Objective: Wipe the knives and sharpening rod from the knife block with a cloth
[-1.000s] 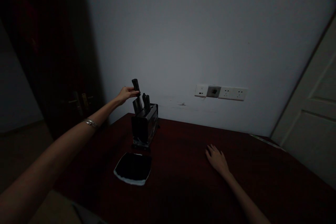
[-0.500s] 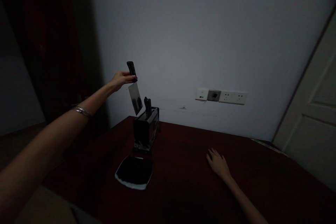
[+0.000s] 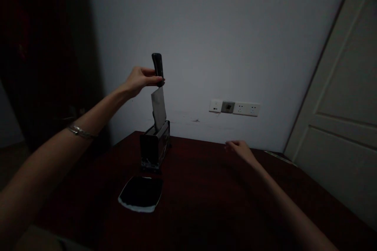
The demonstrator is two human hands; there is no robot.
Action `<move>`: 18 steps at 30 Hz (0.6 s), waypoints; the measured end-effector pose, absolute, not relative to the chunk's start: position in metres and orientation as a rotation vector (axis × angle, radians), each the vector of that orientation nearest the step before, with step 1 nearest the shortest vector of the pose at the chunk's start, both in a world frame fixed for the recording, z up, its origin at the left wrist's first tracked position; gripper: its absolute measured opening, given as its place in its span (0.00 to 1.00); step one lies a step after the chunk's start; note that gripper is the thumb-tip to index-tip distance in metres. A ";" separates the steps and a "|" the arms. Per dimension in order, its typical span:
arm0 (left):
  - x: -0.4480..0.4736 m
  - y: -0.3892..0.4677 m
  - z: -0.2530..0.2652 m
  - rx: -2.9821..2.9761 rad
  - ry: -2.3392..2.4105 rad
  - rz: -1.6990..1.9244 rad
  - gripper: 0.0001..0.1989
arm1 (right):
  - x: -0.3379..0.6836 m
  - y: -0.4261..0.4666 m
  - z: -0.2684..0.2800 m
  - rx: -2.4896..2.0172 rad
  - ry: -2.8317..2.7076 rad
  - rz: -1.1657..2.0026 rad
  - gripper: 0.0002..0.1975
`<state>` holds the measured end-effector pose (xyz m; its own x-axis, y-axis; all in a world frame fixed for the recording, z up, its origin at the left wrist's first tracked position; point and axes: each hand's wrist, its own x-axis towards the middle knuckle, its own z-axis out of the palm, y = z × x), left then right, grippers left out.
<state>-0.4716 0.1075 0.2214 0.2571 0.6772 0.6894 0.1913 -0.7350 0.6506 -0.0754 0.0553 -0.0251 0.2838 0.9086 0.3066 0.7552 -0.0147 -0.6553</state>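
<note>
My left hand (image 3: 143, 80) is closed around the black handle of a cleaver (image 3: 159, 106), held upright with its broad blade pointing down. The blade's lower end meets the top of a dark knife block (image 3: 149, 149); how far it sits in a slot I cannot tell. Another knife's handle, standing in the block, is mostly hidden behind the blade. To the right, my right hand (image 3: 240, 150) is raised over the table, holding nothing, its fingers loosely bent and somewhat blurred.
A square dark plate or mat with a pale rim (image 3: 138, 208) lies in front of the block on the dark red table (image 3: 194, 188). Wall sockets (image 3: 234, 108) are behind, and a white door (image 3: 338, 106) stands at the right. The room is dim.
My left hand has brought the cleaver right and over the knife block, its blade now at the block's top. My right hand has lifted off the table. The view has shifted slightly right.
</note>
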 end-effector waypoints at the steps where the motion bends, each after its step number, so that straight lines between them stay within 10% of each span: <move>1: -0.460 0.105 0.214 2.113 0.760 1.445 0.15 | -0.082 0.050 -0.008 -1.751 -1.518 0.325 0.20; 6: -0.404 0.105 0.159 2.092 0.612 1.265 0.15 | -0.130 0.004 0.058 -1.313 -1.328 1.016 0.17; 18: -0.325 0.100 0.046 1.990 0.526 1.219 0.13 | -0.174 -0.007 0.046 -1.051 -1.026 1.476 0.17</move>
